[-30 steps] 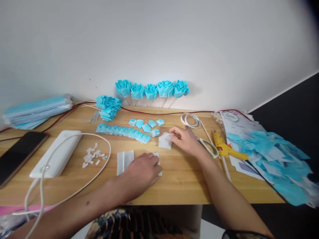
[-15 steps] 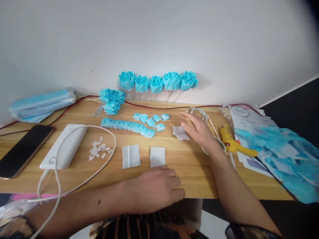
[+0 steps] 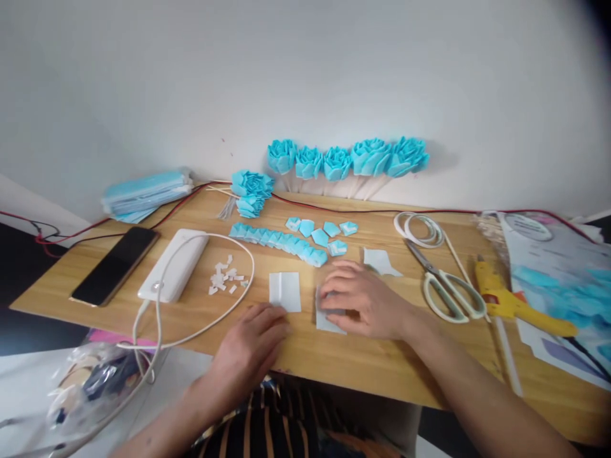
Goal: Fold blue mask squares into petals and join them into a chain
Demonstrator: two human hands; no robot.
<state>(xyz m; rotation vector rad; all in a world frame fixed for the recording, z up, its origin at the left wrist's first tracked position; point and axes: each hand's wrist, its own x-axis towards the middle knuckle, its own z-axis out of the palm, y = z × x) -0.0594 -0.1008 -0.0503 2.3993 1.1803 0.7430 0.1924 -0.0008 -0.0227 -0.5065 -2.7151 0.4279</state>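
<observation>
My right hand (image 3: 360, 299) lies palm down on a white cut mask piece (image 3: 327, 318) near the desk's front edge, its fingers bent over the piece. My left hand (image 3: 251, 346) rests at the front edge with loosely curled fingers, its fingertips just below a second white piece (image 3: 285, 291); it holds nothing. A third white piece (image 3: 380, 261) lies beyond my right hand. A row of folded blue petals (image 3: 279, 240) and several loose folded petals (image 3: 321, 232) lie further back.
Blue paper roses (image 3: 344, 159) stand against the wall, one more rose (image 3: 251, 187) lies to their left. Scissors (image 3: 449, 286), a yellow glue gun (image 3: 510, 299) and a cord coil (image 3: 420, 228) are on the right. A power bank (image 3: 174, 264), phone (image 3: 117, 264), white scraps (image 3: 224, 280) and mask stack (image 3: 146, 194) are on the left.
My right hand let go of the third white piece by the scissors and came down onto the white piece near the front edge. My left hand slid left. The view turned left.
</observation>
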